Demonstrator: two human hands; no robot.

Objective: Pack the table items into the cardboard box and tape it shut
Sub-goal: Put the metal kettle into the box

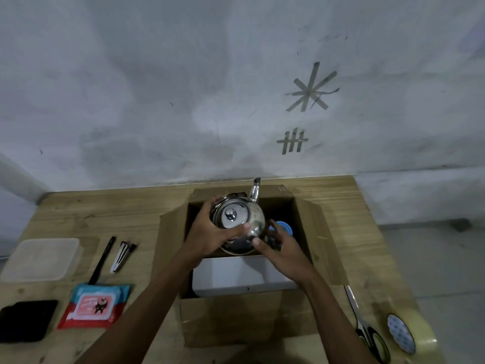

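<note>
A shiny steel kettle with a lid knob and a spout pointing away hangs over the open cardboard box. My left hand grips its left side. At the near right side of the kettle, my right hand holds it by the dark handle. Inside the box lie a white container at the near end and a blue-lidded item at the right, partly hidden by my right hand.
On the wooden table left of the box lie a clear plastic container, a black pen, a stapler, a wet-wipes pack and a black pad. Scissors and a tape roll lie at the right.
</note>
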